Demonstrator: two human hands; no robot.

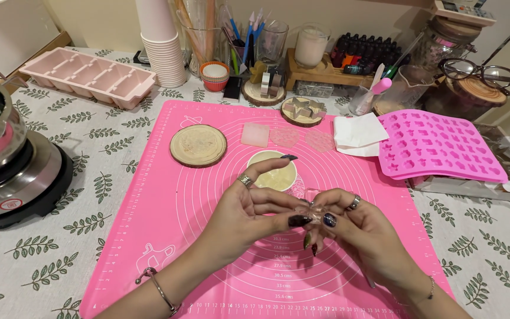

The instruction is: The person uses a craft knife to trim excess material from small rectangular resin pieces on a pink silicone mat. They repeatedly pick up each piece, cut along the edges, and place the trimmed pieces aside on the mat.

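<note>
My left hand [249, 212] and my right hand [349, 227] meet over the pink silicone mat [166, 236], fingertips pinched together on a small clear piece [313, 208] held between them. What the piece is, I cannot tell. Just behind the hands stands a paper cup [270, 174] holding pale wax-like liquid. Beyond it on the mat lie a round wooden coaster [198, 145], a pink square slab [255, 134] and two clear flat shapes [284, 137].
A pink silicone mould [438, 145] with small cavities lies at the right, with folded white tissue [358, 133] beside it. A metal melting pot [7, 159] stands at the left. A pink tray [87, 75], stacked cups [163, 50], bottles and jars line the back.
</note>
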